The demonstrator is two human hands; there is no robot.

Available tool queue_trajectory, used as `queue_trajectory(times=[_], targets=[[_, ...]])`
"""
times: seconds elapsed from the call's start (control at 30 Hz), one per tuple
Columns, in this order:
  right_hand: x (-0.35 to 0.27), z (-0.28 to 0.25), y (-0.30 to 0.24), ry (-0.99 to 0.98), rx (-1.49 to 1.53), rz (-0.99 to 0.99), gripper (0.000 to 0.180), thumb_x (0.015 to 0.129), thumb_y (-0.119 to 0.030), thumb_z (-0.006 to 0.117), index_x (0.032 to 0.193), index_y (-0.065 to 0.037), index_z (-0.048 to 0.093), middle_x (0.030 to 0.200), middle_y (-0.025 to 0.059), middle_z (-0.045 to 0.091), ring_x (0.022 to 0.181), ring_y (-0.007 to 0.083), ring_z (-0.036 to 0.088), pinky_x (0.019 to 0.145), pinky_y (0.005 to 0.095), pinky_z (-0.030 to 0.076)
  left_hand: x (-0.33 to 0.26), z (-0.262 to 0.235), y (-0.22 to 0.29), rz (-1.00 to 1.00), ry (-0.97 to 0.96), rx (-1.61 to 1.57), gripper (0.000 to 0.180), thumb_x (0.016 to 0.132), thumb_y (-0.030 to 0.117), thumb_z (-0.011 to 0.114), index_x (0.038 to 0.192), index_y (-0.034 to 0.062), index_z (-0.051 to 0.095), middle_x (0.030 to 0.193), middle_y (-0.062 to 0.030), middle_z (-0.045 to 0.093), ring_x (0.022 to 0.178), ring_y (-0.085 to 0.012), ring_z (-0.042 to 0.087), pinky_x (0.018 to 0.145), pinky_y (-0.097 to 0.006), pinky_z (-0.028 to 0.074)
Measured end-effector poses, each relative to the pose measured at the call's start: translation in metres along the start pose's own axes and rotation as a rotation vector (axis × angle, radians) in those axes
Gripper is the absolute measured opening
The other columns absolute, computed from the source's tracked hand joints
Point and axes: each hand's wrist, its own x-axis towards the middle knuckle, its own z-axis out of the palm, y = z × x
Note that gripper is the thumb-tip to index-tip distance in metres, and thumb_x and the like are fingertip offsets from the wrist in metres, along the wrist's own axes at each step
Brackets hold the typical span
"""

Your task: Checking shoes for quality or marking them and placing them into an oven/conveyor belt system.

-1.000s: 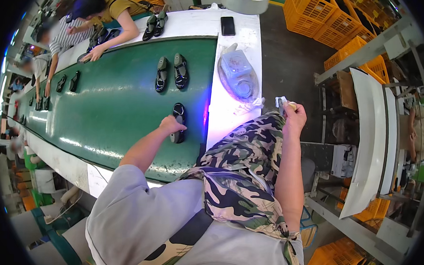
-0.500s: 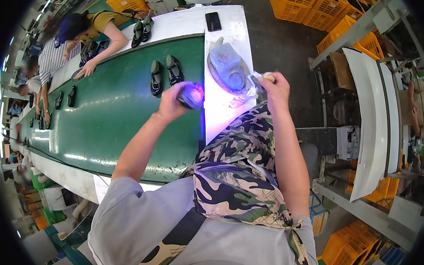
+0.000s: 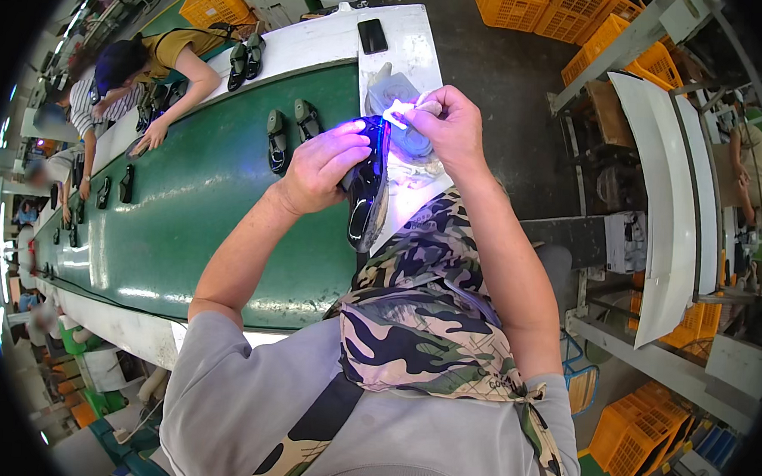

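My left hand (image 3: pixel 320 168) grips a glossy black shoe (image 3: pixel 364 204) and holds it up over the edge of the green conveyor belt (image 3: pixel 184 210). A violet-blue light glows on the shoe's upper end. My right hand (image 3: pixel 449 125) pinches a small white cloth or swab (image 3: pixel 399 112) against the top of that shoe. Both hands are raised in front of my camouflage apron (image 3: pixel 420 309).
A pair of black shoes (image 3: pixel 287 130) lies on the belt just left of my hands. A blue-grey plastic container (image 3: pixel 401 101) and a black phone (image 3: pixel 373 36) sit on the white side table. Other people work at the belt's far left. Orange crates and metal racks stand right.
My left hand has lifted the black shoe off the belt and brought it closer. My right hand has come in with the white cloth and now touches the shoe.
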Motion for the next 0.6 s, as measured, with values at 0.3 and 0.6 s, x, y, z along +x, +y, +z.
queue_trajectory(times=[0.3,0.6], targets=[[-0.007,-0.011,0.006,-0.113,0.005,0.037,0.015,0.081,0.002,0.073,0.084,-0.002,0.059,0.091,0.0081,0.069,0.078,0.0099,0.063,0.068,0.0243,0.053,0.006,0.005,0.002,0.032,-0.019,-0.012,0.057,0.053,-0.001,0.076,0.108,0.0001,0.063,0.109,-0.0163,0.067,0.108,-0.0383,0.067,0.088,-0.043,0.057],[-0.032,-0.007,-0.004,-0.153,0.331,0.259,0.018,0.077,0.004,0.074,0.082,-0.004,0.059,0.086,0.0059,0.066,0.073,0.0112,0.060,0.065,0.0255,0.050,-0.005,0.018,-0.006,-0.034,0.006,0.008,0.057,0.053,-0.003,0.075,0.108,0.0004,0.063,0.107,-0.0154,0.067,0.108,-0.0365,0.067,0.087,-0.042,0.058]])
